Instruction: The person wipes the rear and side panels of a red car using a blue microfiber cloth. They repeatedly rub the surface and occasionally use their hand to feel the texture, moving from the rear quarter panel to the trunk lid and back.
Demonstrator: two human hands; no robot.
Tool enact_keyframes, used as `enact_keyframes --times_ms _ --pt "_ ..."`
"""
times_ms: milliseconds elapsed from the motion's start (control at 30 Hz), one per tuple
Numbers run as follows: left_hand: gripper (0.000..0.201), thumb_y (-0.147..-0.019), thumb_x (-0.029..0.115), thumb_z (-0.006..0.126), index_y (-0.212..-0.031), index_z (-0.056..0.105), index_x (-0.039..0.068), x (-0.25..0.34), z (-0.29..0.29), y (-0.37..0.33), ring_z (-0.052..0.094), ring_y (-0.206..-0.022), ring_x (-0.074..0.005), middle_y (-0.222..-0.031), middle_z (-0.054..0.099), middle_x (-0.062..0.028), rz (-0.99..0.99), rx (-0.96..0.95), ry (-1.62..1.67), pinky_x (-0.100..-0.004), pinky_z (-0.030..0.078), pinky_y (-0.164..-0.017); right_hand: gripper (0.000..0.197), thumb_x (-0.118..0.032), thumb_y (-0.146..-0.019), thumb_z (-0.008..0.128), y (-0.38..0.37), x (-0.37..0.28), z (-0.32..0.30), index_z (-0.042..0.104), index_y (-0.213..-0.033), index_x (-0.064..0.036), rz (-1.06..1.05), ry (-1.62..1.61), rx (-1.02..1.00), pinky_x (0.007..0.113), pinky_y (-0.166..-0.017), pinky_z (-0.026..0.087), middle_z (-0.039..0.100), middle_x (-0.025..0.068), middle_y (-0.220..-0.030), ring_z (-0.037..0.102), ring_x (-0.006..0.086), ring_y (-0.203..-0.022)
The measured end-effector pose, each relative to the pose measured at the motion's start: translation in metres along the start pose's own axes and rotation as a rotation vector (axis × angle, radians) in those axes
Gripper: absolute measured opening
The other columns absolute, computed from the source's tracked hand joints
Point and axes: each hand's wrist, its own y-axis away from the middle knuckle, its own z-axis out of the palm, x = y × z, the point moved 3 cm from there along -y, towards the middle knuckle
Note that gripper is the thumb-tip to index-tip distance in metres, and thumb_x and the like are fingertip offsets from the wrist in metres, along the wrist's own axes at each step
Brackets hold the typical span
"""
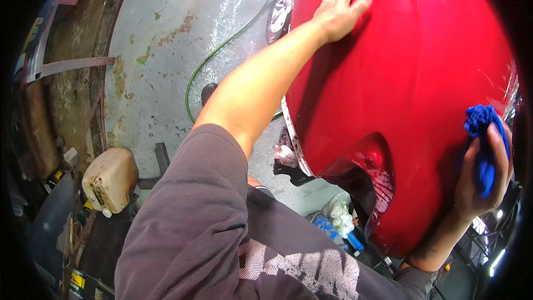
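Note:
A glossy red car body panel (377, 83) fills the right half of the head view, with a cut-out recess near its lower end. My left hand (340, 14) rests on its far left part, fingers stretched out and holding nothing. At the right edge of the panel my right hand (471, 189) grips a bunched blue cloth (482, 119), with part of the cloth sticking out above the fingers. Whether the cloth touches the paint I cannot tell. Pale scuff-like marks show near the panel's right rim.
Beyond the panel's left edge stands a car wheel (287, 0). A green hose (202, 65) curves over the worn grey floor (161, 28). A stained off-white jug (110, 180) sits at the left. Below the panel lie a whitish plastic bag (340, 215) and blue items.

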Motion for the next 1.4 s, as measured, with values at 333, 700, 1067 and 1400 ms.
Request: enact_keyframes --times_ms 333,700,1067,1400 --pt "0.109 -0.101 0.058 0.062 -0.171 0.01 -0.006 0.037 0.015 0.348 0.005 -0.166 -0.0486 -0.177 0.006 -0.0357 0.179 -0.292 -0.054 -0.0567 0.009 -0.134 0.041 -0.017 -0.066 0.097 -0.012 0.004 0.014 0.071 -0.096 -0.0056 0.019 0.217 -0.201 0.05 -0.102 0.053 0.07 0.0161 -0.127 0.066 0.0396 -0.119" --pt "0.096 -0.109 0.061 0.044 -0.17 0.013 -0.006 0.027 -0.015 0.023 0.003 -0.168 -0.041 -0.178 0.009 -0.0328 0.067 -0.071 -0.032 -0.049 0.007 -0.136 0.022 0.01 -0.075 0.078 -0.044 0.023 0.018 0.066 -0.091 0.0 0.03 -0.105 0.007 0.043 -0.096 0.055 0.068 0.017 -0.103 0.07 0.034 -0.102" --pt "0.108 -0.1 0.059 0.06 -0.171 0.011 -0.007 0.074 0.01 0.268 0.01 -0.166 -0.05 -0.176 0.01 -0.0362 0.227 -0.279 -0.089 -0.0626 0.011 -0.132 0.023 0.007 -0.072 0.078 -0.041 0.032 0.016 0.069 -0.091 -0.0018 0.143 -0.175 -0.015 0.043 -0.093 0.056 0.069 0.0194 -0.107 0.071 0.0351 -0.101" --pt "0.087 -0.106 0.034 0.056 -0.169 0.014 -0.009 0.094 0.028 0.106 0.007 -0.165 -0.0515 -0.174 0.01 -0.0401 0.209 -0.009 -0.194 -0.0609 0.012 -0.133 0.026 0.008 -0.069 0.08 -0.043 0.033 0.019 0.069 -0.09 -0.0022 0.115 -0.239 0.029 0.042 -0.089 0.057 0.069 0.0182 -0.105 0.072 0.0349 -0.098"
